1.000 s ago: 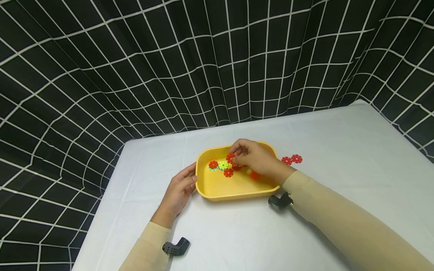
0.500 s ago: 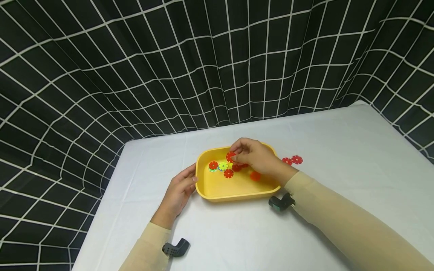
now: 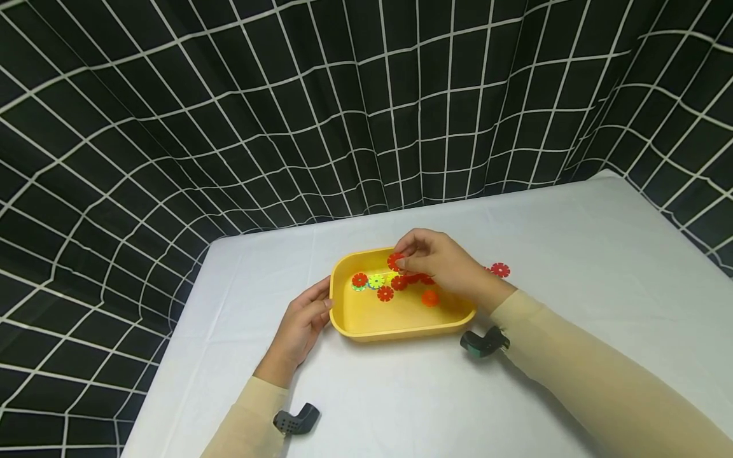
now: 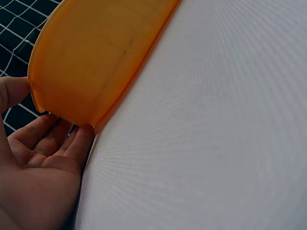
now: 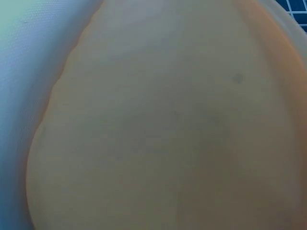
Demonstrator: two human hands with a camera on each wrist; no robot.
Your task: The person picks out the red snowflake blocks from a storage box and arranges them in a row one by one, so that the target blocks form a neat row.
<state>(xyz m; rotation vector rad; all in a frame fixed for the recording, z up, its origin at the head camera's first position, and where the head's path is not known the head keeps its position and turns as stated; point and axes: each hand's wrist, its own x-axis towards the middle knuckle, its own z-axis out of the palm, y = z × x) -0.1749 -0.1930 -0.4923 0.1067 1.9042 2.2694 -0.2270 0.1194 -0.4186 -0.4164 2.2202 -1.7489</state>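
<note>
A yellow plastic tray (image 3: 378, 317) lies on the white cloth in the head view. My left hand (image 3: 299, 323) grips its left end; in the left wrist view the thumb meets the rim and the fingertips touch the lower wall. Above the tray's far side, my right hand (image 3: 443, 262) pinches a red notched plastic disc (image 3: 395, 261) between thumb and fingers. Inside the tray are several similar discs: a red one (image 3: 385, 293), a yellow-green one (image 3: 376, 281) and an orange one (image 3: 430, 298) among them. The right wrist view holds only a blurred tan surface.
On the cloth right of the tray lies a red disc (image 3: 500, 270), with another partly hidden behind my right wrist. A black curtain with white grid lines (image 3: 366, 114) hangs behind the table. Each sleeve carries a small black wrist camera (image 3: 296, 420).
My right hand has shifted slightly right and up with the red disc, uncovering more red discs in the tray. My left hand stays on the tray's left end.
</note>
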